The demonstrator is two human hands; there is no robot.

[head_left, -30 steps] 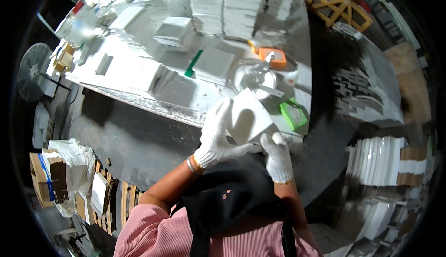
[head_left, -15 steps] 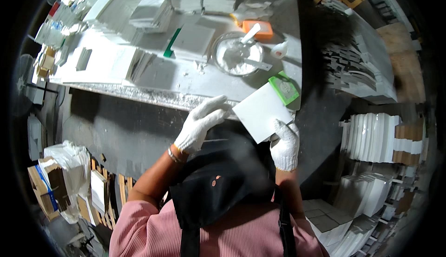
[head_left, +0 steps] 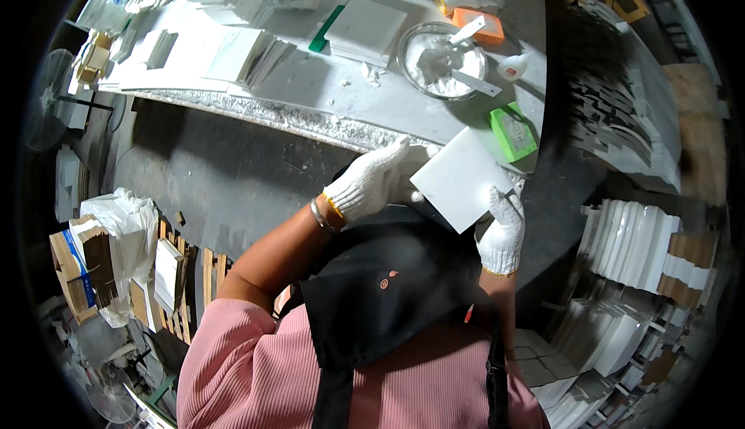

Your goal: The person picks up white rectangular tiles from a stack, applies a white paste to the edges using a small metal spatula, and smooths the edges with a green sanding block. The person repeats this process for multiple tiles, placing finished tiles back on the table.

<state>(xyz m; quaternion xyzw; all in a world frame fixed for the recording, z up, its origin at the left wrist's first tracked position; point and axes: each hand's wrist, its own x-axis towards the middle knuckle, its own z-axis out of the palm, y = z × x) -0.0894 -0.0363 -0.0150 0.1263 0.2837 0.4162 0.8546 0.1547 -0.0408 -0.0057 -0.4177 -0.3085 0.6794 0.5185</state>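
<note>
A square white tile [head_left: 462, 181] is tilted in front of me at the table's near edge. My right hand [head_left: 500, 231], in a white knit glove, grips its lower right edge, with the thumb on top and the fingers underneath hidden. My left hand [head_left: 372, 181], gloved too, is at the tile's left corner with its fingers stretched out; whether it touches the tile I cannot tell. Just beyond the tile lies a green box [head_left: 513, 132]. A clear bowl [head_left: 407, 80] of white paste farther back has two putty knives [head_left: 475, 83] in it.
An orange box [head_left: 478, 27] and a small white container [head_left: 512, 67] stand by the bowl. Stacks of white tiles [head_left: 365, 32] cover the table's [head_left: 303, 80] back and left. More white slabs [head_left: 632, 243] stand at the right; cardboard and plastic wrap [head_left: 124, 227] are at the lower left.
My left hand has moved right, up to the tile's left corner. The tile, still in my right hand, now sits apart from the green box. The whole view has shifted.
</note>
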